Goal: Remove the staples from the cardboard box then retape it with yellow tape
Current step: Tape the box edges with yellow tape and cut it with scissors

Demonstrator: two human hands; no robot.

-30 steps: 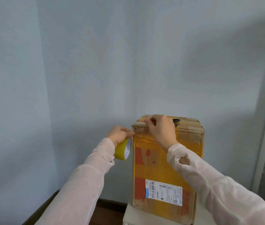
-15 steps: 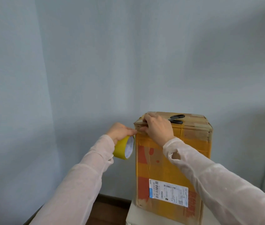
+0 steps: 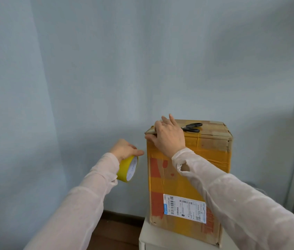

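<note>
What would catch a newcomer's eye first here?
The tall cardboard box, patched with yellow tape, stands on a white surface at lower centre, the right hand pressing on its top left corner. Left of it the left hand grips a yellow tape roll; black scissors lie on the box top.

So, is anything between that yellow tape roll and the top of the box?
Only air separates the tape roll from the side of the box. On top, the right hand covers the near-left corner and scissors lie just beside it.
</note>
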